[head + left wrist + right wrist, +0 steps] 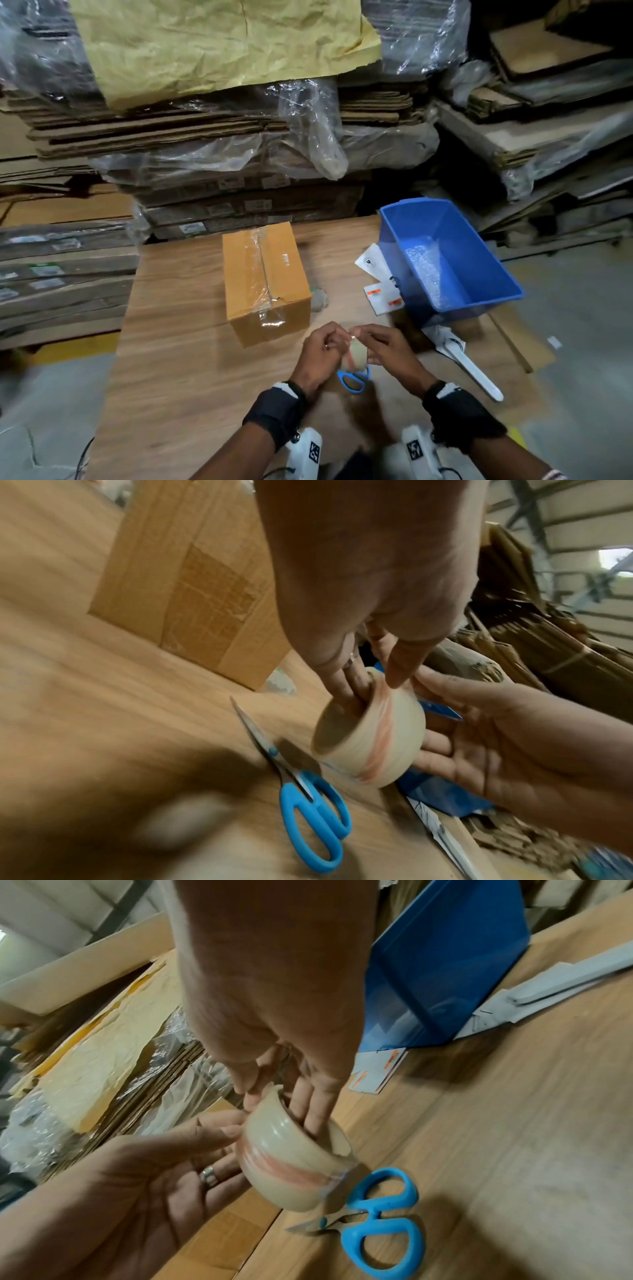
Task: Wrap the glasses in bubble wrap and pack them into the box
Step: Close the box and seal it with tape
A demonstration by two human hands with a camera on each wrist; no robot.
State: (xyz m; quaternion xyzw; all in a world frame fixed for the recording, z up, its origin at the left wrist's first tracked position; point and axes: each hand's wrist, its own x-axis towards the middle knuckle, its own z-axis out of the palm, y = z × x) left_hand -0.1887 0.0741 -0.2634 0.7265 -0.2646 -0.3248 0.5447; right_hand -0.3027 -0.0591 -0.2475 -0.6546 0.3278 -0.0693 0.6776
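Both hands work a roll of clear packing tape (356, 354) just above the near edge of the table (178, 359). The left hand (320, 356) has fingers hooked through the roll's core with the thumb on its outer face; the right hand (388, 347) cups the roll from the right and pinches at its top, apparently picking for the tape's loose end. Blue-handled scissors (354, 378) lie on the table directly beneath the roll.

Farther back and to the left stands the cardboard box (265, 281), its flaps shut and clear tape along the top seam and down the near end. A small crumpled scrap (318, 299) rests at its right side. To the right, a blue plastic bin (448, 253) holds a sheet of bubble wrap (430, 277), with paper packets (382, 296) beside it.

No glasses are visible; presumably they are wrapped and inside. Judging by this, packing is done and only more sealing remains.
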